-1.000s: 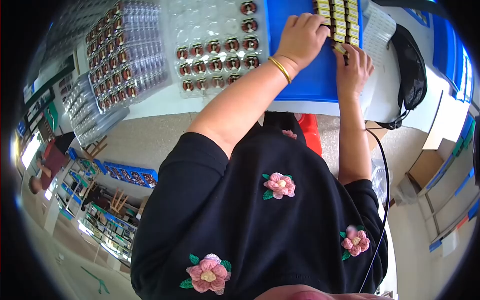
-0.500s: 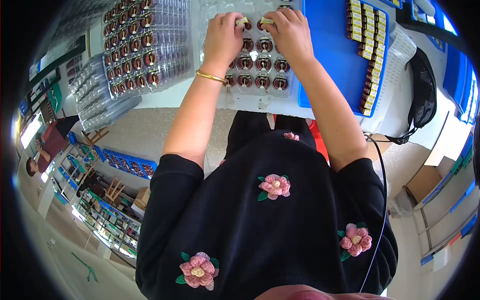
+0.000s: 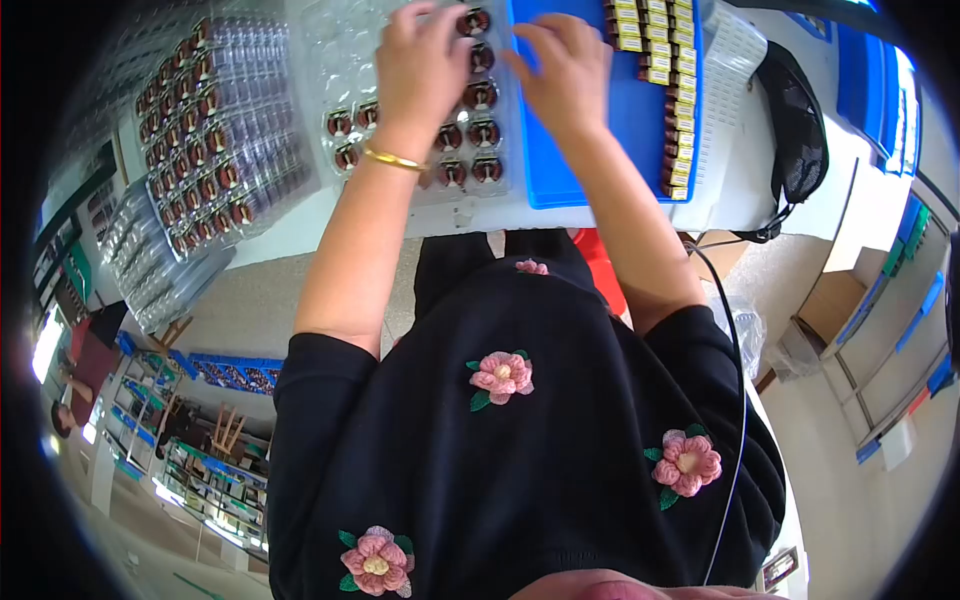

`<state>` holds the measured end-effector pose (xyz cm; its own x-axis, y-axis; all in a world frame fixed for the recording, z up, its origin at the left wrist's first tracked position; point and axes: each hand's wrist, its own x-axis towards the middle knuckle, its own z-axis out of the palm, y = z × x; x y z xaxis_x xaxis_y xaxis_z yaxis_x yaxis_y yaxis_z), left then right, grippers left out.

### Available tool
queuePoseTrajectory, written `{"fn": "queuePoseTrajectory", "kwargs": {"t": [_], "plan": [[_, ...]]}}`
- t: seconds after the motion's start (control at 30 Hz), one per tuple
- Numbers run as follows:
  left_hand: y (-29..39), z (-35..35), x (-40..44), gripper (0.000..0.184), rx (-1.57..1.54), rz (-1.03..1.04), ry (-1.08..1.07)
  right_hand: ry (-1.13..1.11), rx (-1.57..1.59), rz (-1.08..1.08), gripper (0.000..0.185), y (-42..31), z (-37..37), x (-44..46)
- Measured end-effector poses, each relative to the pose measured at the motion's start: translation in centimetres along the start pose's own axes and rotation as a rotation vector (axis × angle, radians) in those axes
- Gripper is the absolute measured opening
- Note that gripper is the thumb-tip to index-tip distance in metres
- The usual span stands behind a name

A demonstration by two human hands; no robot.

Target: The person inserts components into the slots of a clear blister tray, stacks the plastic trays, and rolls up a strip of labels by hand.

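Round, dark red-brown coils [image 3: 484, 134] with pale middles sit in the clear tray [image 3: 335, 65] beneath the left hand [image 3: 422, 72], its blurred fingers' grip unclear, while the right hand [image 3: 568, 75] has fingers spread open.

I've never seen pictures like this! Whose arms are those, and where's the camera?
Those are a person's own arms, not a robot's. The camera sits on their head, looking forward and down. The left hand, with a gold bangle at its wrist, is over a clear plastic tray of reddish ring-shaped parts. The right hand is over a blue tray with rows of small yellow-topped pieces. The right hand looks empty; the left is too blurry to tell.
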<state>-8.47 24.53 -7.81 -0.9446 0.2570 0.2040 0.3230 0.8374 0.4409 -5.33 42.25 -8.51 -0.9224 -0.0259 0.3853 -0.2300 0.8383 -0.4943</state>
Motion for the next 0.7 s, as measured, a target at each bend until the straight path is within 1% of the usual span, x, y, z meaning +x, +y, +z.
{"fn": "queuePoseTrajectory", "kwargs": {"t": [0.03,0.07,0.1,0.17,0.23,0.37,0.47,0.5,0.57,0.6,0.63,0.7], "plan": [[2.3,0.4,0.8,0.037,-0.048,0.069,-0.015,0.076,-0.039,-0.004,0.031,2.2,-1.1,-0.9],[5.2,0.4,1.8,0.034,-0.122,0.053,-0.032,0.103,-0.083,0.015,0.033,4.4,-2.7,-1.7],[6.4,1.8,2.1,0.04,-0.166,0.105,-0.027,0.13,-0.127,0.037,0.035,6.2,-4.4,-2.5],[9.1,3.6,2.8,0.038,-0.159,0.176,-0.05,0.103,-0.242,0.122,0.038,8.4,-6.9,-3.6],[11.2,5.2,3.2,0.037,-0.164,0.228,-0.076,0.047,-0.29,0.149,0.038,9.9,-7.7,-4.5],[12.4,7.1,3.6,0.033,-0.21,0.225,-0.088,-0.015,-0.321,0.144,0.033,10.9,-7.8,-5.3],[13.2,7.9,3.4,0.029,-0.432,0.038,0.02,-0.003,-0.337,0.112,0.029,10.8,-7.6,-5.3],[11.9,8.8,2.6,0.014,-0.147,0.287,0.074,0.009,-0.336,0.088,0.027,10.8,-7.6,-5.4],[11.6,9.7,2.3,0.014,-0.086,0.355,0.111,0.008,-0.352,0.08,0.026,10.8,-7.6,-5.5],[11.7,9.4,2.3,0.01,-0.037,0.385,0.142,0.018,-0.35,0.088,0.026,10.3,-7.8,-5.6],[11.7,8.8,2.1,0.009,0.004,0.387,0.148,0.028,-0.351,0.095,0.026,9.9,-8.0,-5.6],[11.1,8.5,1.7,0.008,-0.057,0.353,0.228,0.054,-0.317,0.103,0.025,8.6,-7.7,-5.2]]}}
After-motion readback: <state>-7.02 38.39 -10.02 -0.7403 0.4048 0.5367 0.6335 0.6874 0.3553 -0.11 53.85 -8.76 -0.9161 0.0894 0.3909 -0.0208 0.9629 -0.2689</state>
